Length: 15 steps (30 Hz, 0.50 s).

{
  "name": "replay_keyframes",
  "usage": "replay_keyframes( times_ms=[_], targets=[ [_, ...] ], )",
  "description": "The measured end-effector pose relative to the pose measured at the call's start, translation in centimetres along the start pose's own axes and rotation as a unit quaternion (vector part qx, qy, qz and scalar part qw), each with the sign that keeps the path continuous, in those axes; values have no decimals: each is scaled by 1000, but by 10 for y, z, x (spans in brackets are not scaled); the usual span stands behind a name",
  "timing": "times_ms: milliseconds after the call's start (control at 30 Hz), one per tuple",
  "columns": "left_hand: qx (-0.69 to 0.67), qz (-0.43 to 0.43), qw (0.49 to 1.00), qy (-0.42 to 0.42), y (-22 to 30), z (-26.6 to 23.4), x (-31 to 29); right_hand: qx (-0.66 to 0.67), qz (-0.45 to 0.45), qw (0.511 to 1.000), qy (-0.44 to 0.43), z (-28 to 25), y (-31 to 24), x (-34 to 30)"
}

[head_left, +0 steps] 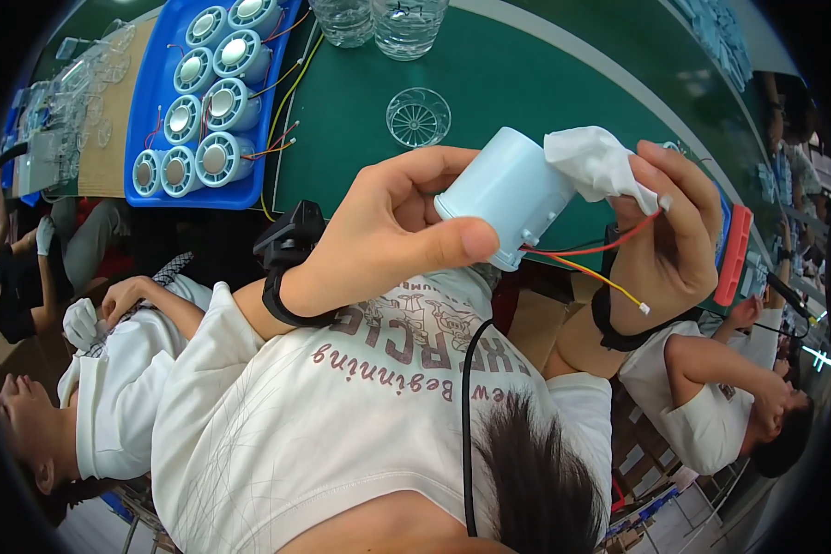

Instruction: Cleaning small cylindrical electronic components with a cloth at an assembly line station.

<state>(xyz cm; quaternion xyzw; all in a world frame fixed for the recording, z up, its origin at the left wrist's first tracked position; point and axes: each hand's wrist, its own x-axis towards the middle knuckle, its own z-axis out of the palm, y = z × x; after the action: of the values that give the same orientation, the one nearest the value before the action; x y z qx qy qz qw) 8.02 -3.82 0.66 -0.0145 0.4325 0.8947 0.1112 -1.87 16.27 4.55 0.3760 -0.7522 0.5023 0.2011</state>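
Head view: gripping light-blue cylinder (508, 185) with left fingers (448, 243), pinching white cloth (593, 162) at its end with right fingers (681, 175); seemingly wiping, not finishing yet.

We log pale blue, unpatterned, on the cylinder (506, 185); plain white on the cloth (593, 162). Wires (600, 247): red, yellow, one dark; white connector (644, 307). Surface (342, 120): deep green, pale band along its far edge. Toward the near edge, left part, tray (157, 83) strong blue; its housings (239, 108) pale blue with spoked rims, discs (235, 48) silver to brownish. Dish (418, 117): clear, radial spokes. We see black wristbands (282, 300), white shirt (323, 406), dark brownish lettering and line drawing.
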Motion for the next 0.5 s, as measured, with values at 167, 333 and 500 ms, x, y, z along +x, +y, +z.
replay_keyframes(
  times_ms=[167,333,500],
  targets=[
    [-444,-114,872,-175,-10,-13,10,-39,126,986,100,10,-3,1],
    [-531,-101,811,-221,-14,-17,7,-8,143,984,109,19,5,-2],
    [-404,-98,894,-165,-5,-12,7,-119,-56,991,-18,7,-23,-3]
  ],
)
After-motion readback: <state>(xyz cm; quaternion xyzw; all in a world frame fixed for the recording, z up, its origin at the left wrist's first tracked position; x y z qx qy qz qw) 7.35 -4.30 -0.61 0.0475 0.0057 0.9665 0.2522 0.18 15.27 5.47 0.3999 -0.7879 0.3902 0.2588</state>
